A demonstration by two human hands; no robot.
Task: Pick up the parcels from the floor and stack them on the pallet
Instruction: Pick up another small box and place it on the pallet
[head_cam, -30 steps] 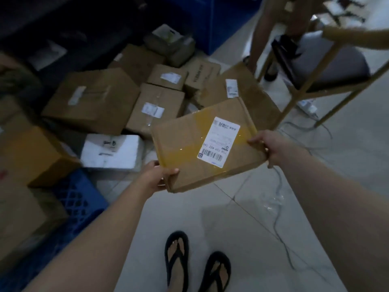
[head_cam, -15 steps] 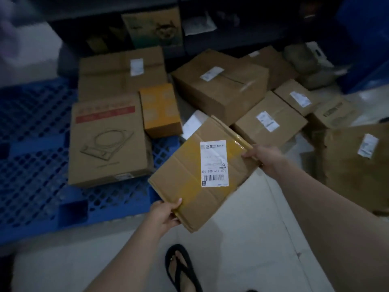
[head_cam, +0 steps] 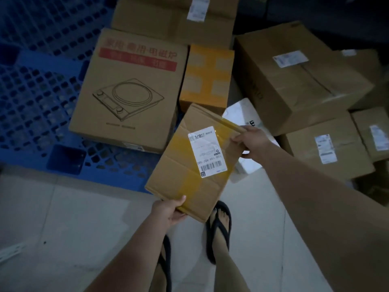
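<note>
I hold a flat brown parcel [head_cam: 189, 171] with yellow tape and a white shipping label, tilted in the air over the near right corner of the blue plastic pallet [head_cam: 40, 98]. My left hand [head_cam: 168, 211] grips its near bottom corner and my right hand [head_cam: 252, 142] grips its far right edge. On the pallet lie a large carton printed with a cooktop drawing [head_cam: 130, 89], a small yellow-taped box [head_cam: 207, 76] and a wide brown carton [head_cam: 174, 20] behind them.
Several labelled brown parcels lie on the floor at right, among them a large one [head_cam: 299, 81] and a lower one [head_cam: 328, 150], with a white packet [head_cam: 242, 116] beneath my right hand. My feet in black sandals [head_cam: 219, 226] stand on pale floor tiles.
The view has swung left from the floor pile onto the pallet. The held parcel has travelled with both hands toward the pallet's corner and turned more upright. I have stepped closer.
</note>
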